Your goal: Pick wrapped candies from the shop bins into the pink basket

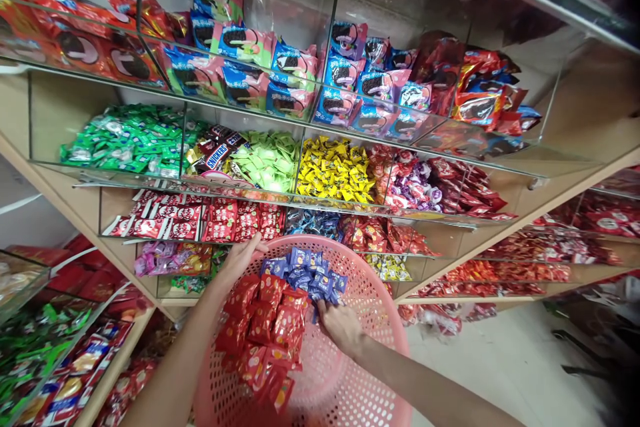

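Observation:
A large pink perforated basket (373,293) stands in front of the shelves. Red packets (273,320) are heaped in its left half, and a smaller pile of blue-purple packets (305,270) lies beyond them. My left hand (245,255) rests at the basket's far left rim, its fingers stretched toward the shelf and no item in them. Inside the basket, my right hand (340,325) is at the near edge of the blue-purple packets, fingers curled down; what they hold, if anything, is hidden.
Glass-fronted shelves (240,190) cross the view with green candies (130,140), yellow candies (335,170) and blue-pink cookie packs (290,67). Another bin of packets (45,340) is at the lower left. Pale floor (480,367) shows at the lower right.

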The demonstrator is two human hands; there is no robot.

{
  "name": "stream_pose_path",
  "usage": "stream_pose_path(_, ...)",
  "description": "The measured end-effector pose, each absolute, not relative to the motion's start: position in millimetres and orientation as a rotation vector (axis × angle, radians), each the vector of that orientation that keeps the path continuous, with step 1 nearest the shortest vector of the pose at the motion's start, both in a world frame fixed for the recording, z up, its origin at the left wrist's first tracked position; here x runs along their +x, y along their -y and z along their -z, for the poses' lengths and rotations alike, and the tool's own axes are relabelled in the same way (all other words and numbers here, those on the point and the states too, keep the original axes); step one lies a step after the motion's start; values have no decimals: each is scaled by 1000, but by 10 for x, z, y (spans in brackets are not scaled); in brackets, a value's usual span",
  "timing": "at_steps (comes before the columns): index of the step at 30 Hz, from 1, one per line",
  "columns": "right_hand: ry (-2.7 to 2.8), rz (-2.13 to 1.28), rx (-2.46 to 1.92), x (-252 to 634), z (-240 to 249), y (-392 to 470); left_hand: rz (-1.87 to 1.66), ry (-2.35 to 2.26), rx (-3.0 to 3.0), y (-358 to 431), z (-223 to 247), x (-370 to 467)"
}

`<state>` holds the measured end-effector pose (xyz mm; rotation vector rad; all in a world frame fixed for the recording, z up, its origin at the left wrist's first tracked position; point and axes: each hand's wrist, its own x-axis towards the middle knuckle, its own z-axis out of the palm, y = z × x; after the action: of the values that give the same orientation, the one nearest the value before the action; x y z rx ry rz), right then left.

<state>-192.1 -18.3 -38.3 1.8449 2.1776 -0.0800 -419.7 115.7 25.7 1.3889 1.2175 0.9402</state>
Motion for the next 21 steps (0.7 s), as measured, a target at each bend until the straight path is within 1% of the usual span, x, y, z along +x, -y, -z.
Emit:
stream_pose_path(5,-2198,197,1876,-1949,184,289,-941,-1209,1395,-1164,-245,-4204)
stream_pose_path(11,-2204,326,2106,-1807,-75,323,-936,-1218,1407,-1146,-279,-4192)
stream_pose_path(16,-2091,166,2172,-1536,-378,-39,-938,-1242,1414,-1131,-279,-4190)
stream_pose_path(21,-2060,110,2098,-1562,-404,-399,-935,-1233,1412,-1129,-266,-4196)
